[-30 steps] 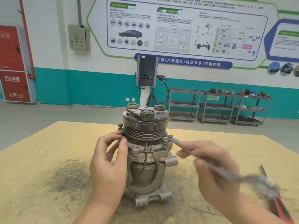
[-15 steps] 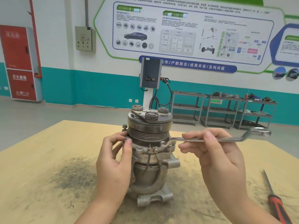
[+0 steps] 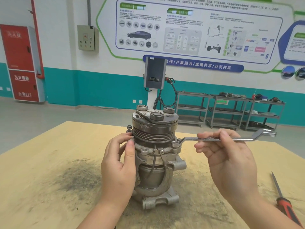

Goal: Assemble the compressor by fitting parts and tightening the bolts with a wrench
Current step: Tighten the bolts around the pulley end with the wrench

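A grey metal compressor (image 3: 155,162) stands upright on the wooden table (image 3: 41,187), its grooved pulley and clutch plate on top. My left hand (image 3: 120,164) grips the compressor's left flank, thumb and fingertips up at the flange beside a bolt (image 3: 129,128). My right hand (image 3: 229,156) holds a silver ring wrench (image 3: 227,139) level, fingers curled round its shaft. The wrench's near ring sits on a bolt (image 3: 176,143) on the flange's right side. Its far end sticks out to the right.
A red-handled screwdriver (image 3: 285,200) lies at the table's right edge. A dark grimy stain (image 3: 77,176) marks the tabletop left of the compressor. Behind the table are a charging post (image 3: 155,75), metal shelving carts (image 3: 229,111) and a red cabinet (image 3: 21,63).
A second ago the wrench hung down to the lower right in my right hand. It has swung up to level, with its ring on the right flange bolt. My left hand kept its grip.
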A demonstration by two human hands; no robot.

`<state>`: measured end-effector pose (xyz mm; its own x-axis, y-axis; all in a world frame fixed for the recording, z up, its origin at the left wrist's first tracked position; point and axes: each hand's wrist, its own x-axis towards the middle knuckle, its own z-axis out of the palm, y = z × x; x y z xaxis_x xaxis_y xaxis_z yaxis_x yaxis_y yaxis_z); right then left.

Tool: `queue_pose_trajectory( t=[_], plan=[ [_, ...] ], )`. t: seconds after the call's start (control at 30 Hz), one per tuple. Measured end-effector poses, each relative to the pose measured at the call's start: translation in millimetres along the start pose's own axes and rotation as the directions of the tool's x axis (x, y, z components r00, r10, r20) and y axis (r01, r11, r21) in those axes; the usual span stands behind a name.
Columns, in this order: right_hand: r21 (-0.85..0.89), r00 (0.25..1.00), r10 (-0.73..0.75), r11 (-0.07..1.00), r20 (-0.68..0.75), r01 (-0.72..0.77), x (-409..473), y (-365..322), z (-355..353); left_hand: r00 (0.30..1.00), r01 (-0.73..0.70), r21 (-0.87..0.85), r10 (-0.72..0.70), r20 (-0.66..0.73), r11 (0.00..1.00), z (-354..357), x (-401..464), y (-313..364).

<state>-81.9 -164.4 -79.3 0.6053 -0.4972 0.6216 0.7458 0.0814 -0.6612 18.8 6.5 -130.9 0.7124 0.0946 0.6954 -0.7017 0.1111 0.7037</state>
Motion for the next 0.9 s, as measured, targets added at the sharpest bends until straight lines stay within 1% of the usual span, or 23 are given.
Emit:
queue_pose_trajectory(
  t=[0.03,0.07,0.1,0.13,0.17,0.2,0.23,0.3,0.37,0.43,0.47,0.5,0.53,0.57,0.6,0.63,0.7,0.77,0.83,0.9],
  plan=[
    [-0.08,0.994,-0.106,0.991,0.029,0.108,-4,3,-1,1.0,0.0,0.012,0.0,0.003,1.0,0,0,0],
    [-0.18,0.967,-0.234,0.952,0.1,0.249,-10,5,-1,1.0,0.006,0.003,-0.006,0.001,1.0,0,0,1],
    [-0.279,0.913,-0.349,0.873,0.213,0.399,-15,7,0,1.0,0.019,-0.03,-0.019,-0.005,0.999,0,0,1],
    [-0.359,0.841,-0.415,0.769,0.349,0.528,-19,8,2,0.999,0.038,-0.079,-0.039,-0.009,0.996,0,1,2],
    [-0.419,0.77,-0.433,0.659,0.468,0.625,-22,9,6,0.998,0.051,-0.12,-0.053,-0.013,0.991,1,2,1],
    [-0.463,0.715,-0.433,0.555,0.549,0.691,-24,11,12,0.998,0.053,-0.142,-0.055,-0.015,0.988,1,2,0],
    [-0.494,0.685,-0.425,0.479,0.592,0.725,-26,13,20,0.999,0.045,-0.146,-0.048,-0.017,0.988,1,1,-1],
    [-0.527,0.671,-0.415,0.416,0.615,0.741,-26,14,36,0.999,0.027,-0.129,-0.029,-0.018,0.991,1,1,-2],
    [-0.537,0.671,-0.434,0.402,0.601,0.742,-24,10,42,1.0,0.009,-0.099,-0.011,-0.023,0.995,1,2,-3],
    [-0.521,0.675,-0.484,0.429,0.557,0.738,-19,1,38,1.0,-0.011,-0.056,0.01,-0.022,0.998,1,3,-3],
    [-0.503,0.701,-0.51,0.488,0.499,0.713,-16,-4,36,1.0,-0.022,-0.03,0.021,-0.018,0.999,1,3,-2],
    [-0.471,0.755,-0.518,0.589,0.403,0.656,-15,-10,33,0.999,-0.03,-0.007,0.03,-0.013,1.0,1,3,-1],
    [-0.412,0.825,-0.487,0.715,0.285,0.565,-13,-14,32,0.999,-0.037,0.015,0.037,-0.01,0.999,1,3,0],
    [-0.336,0.893,-0.416,0.828,0.171,0.449,-11,-16,31,0.999,-0.041,0.031,0.041,-0.012,0.999,1,4,0],
    [-0.256,0.945,-0.318,0.91,0.075,0.327,-9,-17,29,0.999,-0.038,0.036,0.038,-0.014,0.999,1,3,0],
    [-0.191,0.975,-0.221,0.957,0.008,0.218,-6,-17,26,1.0,-0.025,0.025,0.025,-0.018,0.999,1,3,0],
    [-0.097,0.996,-0.064,0.994,-0.067,0.058,-1,-17,20,0.999,0.028,-0.049,-0.03,-0.025,0.998,2,2,0],
    [-0.007,0.992,0.058,0.998,-0.114,-0.059,5,-14,14,0.998,0.06,-0.117,-0.063,-0.023,0.991,3,2,1],
    [0.092,0.972,0.195,0.979,-0.129,-0.184,12,-10,11,0.997,0.068,-0.143,-0.072,-0.023,0.987,1,3,2],
    [0.177,0.928,0.356,0.926,-0.112,-0.333,23,-7,7,0.991,0.134,-0.141,-0.131,0.027,0.981,-3,6,2]
  ],
)
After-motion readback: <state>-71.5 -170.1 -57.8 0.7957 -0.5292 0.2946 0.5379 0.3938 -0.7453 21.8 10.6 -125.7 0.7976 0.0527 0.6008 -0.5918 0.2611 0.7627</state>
